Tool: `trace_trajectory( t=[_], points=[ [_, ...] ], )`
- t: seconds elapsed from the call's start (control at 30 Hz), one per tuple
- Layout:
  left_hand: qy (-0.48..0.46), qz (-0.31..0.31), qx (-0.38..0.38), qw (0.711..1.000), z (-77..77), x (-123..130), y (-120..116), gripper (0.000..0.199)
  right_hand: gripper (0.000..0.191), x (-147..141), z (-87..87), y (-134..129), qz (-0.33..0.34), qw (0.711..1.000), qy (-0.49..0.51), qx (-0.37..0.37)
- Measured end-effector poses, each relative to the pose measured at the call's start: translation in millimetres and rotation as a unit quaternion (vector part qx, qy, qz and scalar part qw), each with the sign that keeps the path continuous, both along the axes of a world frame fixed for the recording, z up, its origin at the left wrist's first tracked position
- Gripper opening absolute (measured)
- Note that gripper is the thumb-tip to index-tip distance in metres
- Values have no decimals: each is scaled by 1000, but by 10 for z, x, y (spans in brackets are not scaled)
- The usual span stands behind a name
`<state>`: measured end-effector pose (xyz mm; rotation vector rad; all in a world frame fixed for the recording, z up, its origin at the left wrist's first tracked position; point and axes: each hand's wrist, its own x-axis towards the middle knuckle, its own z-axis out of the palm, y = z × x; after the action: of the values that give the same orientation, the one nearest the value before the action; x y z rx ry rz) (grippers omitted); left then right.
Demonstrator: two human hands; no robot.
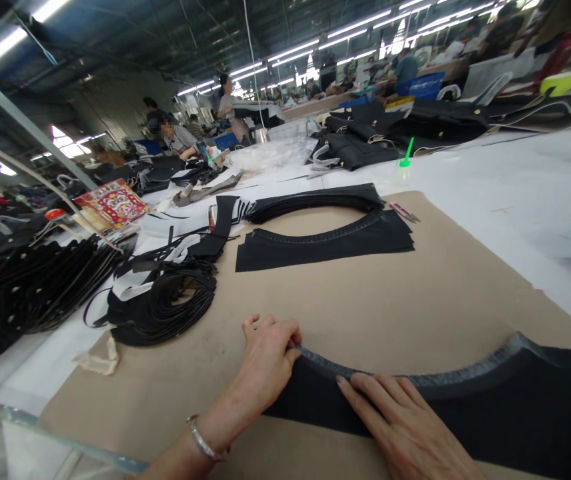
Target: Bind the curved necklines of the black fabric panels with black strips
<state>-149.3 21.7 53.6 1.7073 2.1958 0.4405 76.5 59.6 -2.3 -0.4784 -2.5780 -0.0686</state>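
Observation:
A black fabric panel [510, 413] with a curved, greyish, shiny edge lies on brown paper at the front right. My left hand [270, 357] pinches the left end of that curved edge between thumb and forefinger; a bracelet circles the wrist. Flat on the panel, just below the curve, rests my right hand [400, 420] with its fingers stretched out. Farther back is a similar black panel [325, 250] with a curved edge, and behind it a stack of black curved pieces [315, 200].
Coiled black strips [180, 300] lie left of my hands. Small pink-handled snips [403, 212] sit beside the far panels. A bottle with a green nozzle [405, 160] stands behind. Brown paper [445, 287] covers part of the white table. Several people work in the background.

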Motion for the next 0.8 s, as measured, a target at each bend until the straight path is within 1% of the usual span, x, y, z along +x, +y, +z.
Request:
trace_trajectory(
  t=[0.13, 0.37, 0.47, 0.57, 0.63, 0.8],
  points=[
    [-6, 4, 6, 1000, -52, -13, 0, 17, 54, -24, -17, -17, -18, 1000, 23, -7],
    [6, -6, 16, 1000, -91, -27, -21, 17, 54, -39, 15, -10, -15, 1000, 9, -18],
    [21, -16, 21, 999, -95, -22, -15, 19, 52, -132, 36, -8, -12, 1000, 14, -20],
    [38, -18, 27, 999, -85, -14, -13, 20, 55, -279, 16, -41, -4, 1000, 8, -12],
    [39, -7, 30, 999, -81, -23, -22, 18, 57, -371, -23, -67, -3, 1000, -1, -6],
    [-29, 42, 17, 999, -111, -157, -75, 15, 55, -455, -86, -90, -8, 1000, 1, 13]
  ],
)
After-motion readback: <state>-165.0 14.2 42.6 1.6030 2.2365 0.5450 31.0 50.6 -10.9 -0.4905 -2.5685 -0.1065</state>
